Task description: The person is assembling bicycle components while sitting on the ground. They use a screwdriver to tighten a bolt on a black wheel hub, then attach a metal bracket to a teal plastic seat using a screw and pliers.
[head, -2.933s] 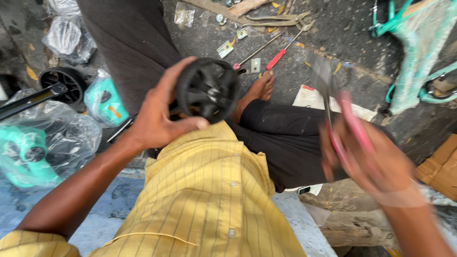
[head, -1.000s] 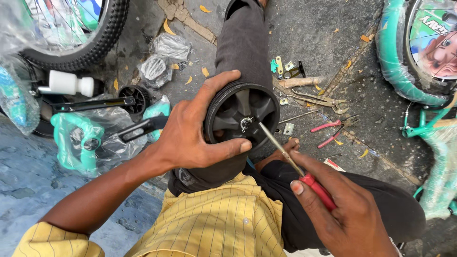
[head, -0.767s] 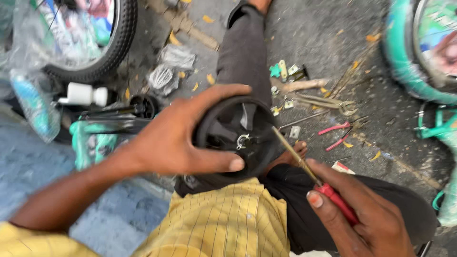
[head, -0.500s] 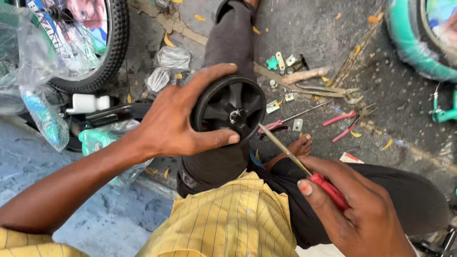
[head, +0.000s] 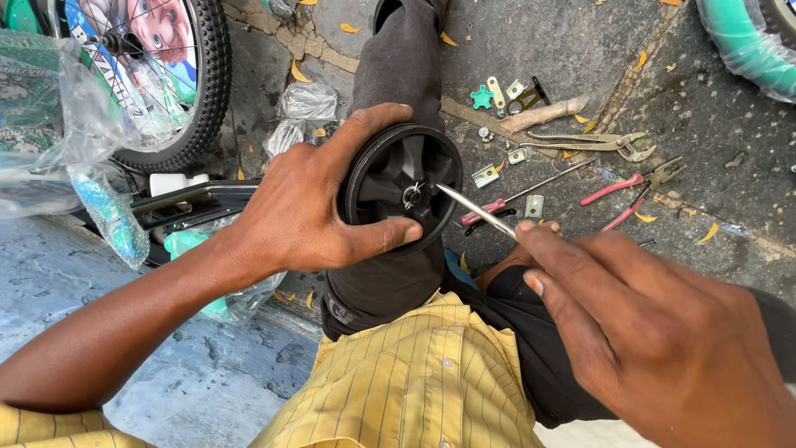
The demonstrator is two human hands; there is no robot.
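My left hand (head: 311, 207) grips a small black plastic wheel (head: 390, 178) by its rim, thumb across the lower edge, resting it on my knee. My right hand (head: 655, 332) holds a screwdriver whose metal shaft (head: 477, 211) points up and left, its tip at the metal fitting (head: 412, 195) in the wheel's hub. The screwdriver's handle is hidden inside my fist.
On the concrete ahead lie pliers (head: 597, 145), red-handled cutters (head: 634, 187), a second screwdriver (head: 518, 199), small metal brackets (head: 489, 174) and a wooden stick (head: 543, 114). A bicycle wheel (head: 178, 79) and plastic-wrapped parts (head: 50, 124) stand left; a teal wrapped tyre (head: 746, 41) is top right.
My right hand moved up and closer to the camera, covering the red handle. The screwdriver tip stays at the hub. The left hand keeps its grip on the wheel.
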